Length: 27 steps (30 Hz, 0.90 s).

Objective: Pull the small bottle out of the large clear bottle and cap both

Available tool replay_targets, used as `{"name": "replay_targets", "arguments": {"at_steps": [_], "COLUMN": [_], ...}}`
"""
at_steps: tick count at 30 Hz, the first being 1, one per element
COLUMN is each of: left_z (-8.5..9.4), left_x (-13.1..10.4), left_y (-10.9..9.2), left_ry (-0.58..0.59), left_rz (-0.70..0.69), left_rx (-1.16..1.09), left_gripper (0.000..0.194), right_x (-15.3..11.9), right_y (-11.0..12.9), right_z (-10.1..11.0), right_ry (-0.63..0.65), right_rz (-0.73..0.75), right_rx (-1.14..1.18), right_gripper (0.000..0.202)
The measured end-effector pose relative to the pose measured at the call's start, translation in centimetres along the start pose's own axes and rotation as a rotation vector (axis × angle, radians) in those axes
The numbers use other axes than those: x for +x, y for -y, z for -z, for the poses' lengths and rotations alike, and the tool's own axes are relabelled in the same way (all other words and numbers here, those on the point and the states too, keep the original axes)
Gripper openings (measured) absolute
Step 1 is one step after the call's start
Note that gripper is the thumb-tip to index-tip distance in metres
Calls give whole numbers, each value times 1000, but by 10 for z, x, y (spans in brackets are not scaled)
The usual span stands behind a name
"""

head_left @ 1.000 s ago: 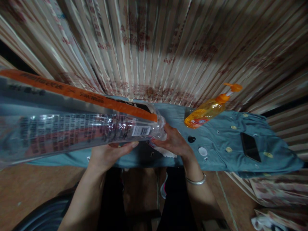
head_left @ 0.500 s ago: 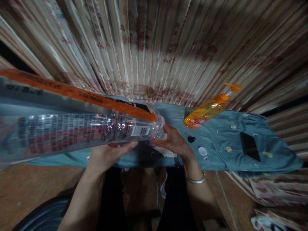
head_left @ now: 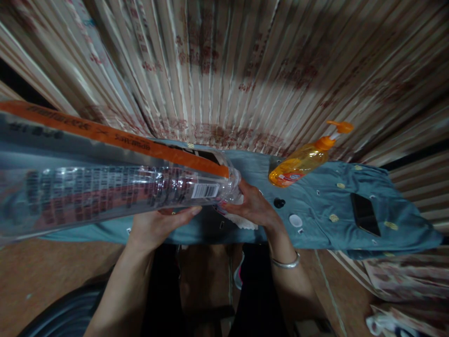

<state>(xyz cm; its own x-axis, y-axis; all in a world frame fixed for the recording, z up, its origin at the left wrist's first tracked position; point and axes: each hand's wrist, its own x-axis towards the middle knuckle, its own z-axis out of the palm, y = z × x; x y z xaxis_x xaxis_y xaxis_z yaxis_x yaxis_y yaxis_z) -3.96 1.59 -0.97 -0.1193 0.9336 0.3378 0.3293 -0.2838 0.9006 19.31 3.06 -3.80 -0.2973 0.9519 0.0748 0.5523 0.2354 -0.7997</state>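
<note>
Steadying the clear bottle [head_left: 115, 187] seems to need even support: the right hand [head_left: 254, 204] grasps its end; the left hand [head_left: 154, 229] sits beneath, its hold too hidden to tell.

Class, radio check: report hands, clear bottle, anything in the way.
Left hand against clear bottle; right hand at its end. Bottle sideways, partly hiding hands. Pump bottle off right.

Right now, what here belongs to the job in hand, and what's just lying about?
In hand:
- big clear bottle with an orange stripe, at the left hand and right hand

Seemingly just lying or standing about:
- amber pump bottle
- dark phone
- small black object
- white disc
</note>
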Motion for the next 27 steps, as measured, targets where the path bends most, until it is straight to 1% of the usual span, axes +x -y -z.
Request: {"name": "replay_targets", "arguments": {"at_steps": [4, 8, 12, 18, 23, 27], "left_z": [-2, -2, -2, -4, -4, -4], "left_x": [1, 3, 0, 1, 1, 1], "left_y": [-4, -6, -6, -12, -10, -11], "left_ry": [-27, -37, -32, -33, -24, 3], "left_rz": [40, 15, 56, 101, 90, 96], "left_rx": [-67, -29, -24, -140, -67, -94], "left_gripper": [31, 33, 32, 30, 31, 31], "right_x": [0, 0, 0, 0, 0, 0], "right_y": [1, -1, 0, 0, -2, 1], "right_z": [0, -1, -1, -1, -2, -1], "right_ry": [1, -6, -8, -2, -1, -3], "right_rz": [-18, -22, -32, -44, -42, -47], "right_rx": [4, -19, -32, -26, -30, -29], "right_gripper": [58, 64, 70, 64, 65, 61]}}
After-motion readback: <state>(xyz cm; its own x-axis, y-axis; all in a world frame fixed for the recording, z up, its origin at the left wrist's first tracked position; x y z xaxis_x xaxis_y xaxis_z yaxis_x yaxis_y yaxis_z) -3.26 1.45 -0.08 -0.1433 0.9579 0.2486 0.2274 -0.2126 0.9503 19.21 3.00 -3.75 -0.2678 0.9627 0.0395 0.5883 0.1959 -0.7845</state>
